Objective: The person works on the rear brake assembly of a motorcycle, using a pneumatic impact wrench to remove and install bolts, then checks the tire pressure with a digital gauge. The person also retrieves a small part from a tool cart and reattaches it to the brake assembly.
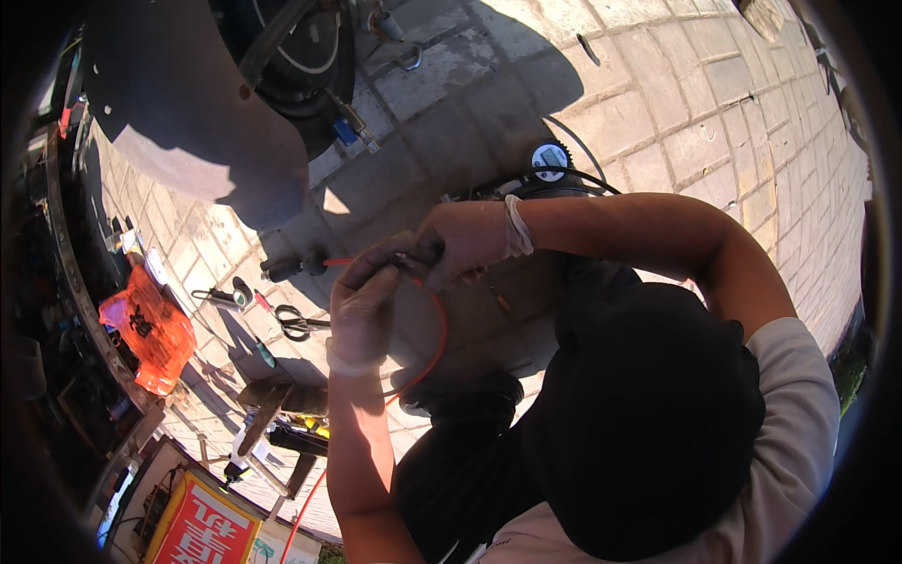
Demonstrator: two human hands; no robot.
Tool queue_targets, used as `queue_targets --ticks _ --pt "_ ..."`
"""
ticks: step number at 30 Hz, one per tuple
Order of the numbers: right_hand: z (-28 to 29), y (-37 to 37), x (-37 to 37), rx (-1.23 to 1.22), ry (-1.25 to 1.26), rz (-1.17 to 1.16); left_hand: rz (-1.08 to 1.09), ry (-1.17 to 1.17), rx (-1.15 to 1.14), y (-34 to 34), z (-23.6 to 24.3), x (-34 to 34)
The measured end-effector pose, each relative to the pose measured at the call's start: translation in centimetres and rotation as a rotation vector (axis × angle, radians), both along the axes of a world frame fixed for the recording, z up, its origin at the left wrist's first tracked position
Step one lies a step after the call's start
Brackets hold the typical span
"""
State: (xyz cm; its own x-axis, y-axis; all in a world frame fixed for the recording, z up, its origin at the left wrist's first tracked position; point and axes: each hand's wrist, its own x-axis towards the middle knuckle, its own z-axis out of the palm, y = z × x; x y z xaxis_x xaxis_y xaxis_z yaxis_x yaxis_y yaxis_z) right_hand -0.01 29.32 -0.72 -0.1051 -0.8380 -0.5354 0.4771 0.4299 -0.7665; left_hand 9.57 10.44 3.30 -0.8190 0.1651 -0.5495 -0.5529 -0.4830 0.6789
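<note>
Hose (444, 329): red, slender, curving below the hands; likely light, flexible, somewhat springy; best held close to the worked spot. Left hand (362, 305): fingers pinched closed on hose. Right hand (462, 242): curled closed at the same stretch, exact grip partly hidden. Wooden stand (268, 414): left of hose's lower run, a possible snag. Bag (150, 329): orange, far left of hose. Gauge (551, 162): round, beyond hose, to its right. Scissors (293, 325): black-handled, left of hose. Screwdriver (265, 352): left of hose, near scissors.
</note>
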Motion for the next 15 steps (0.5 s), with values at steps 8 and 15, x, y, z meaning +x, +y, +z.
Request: queue_targets --ticks 8,15 --pt "0.1 0.2 0.6 -0.093 -0.097 -0.006 0.276 -0.13 0.148 3.2 -0.9 0.9" --pt "-1.2 0.6 3.5 0.076 -0.414 0.209 0.442 -0.301 0.117 0.8 -3.2 3.5"
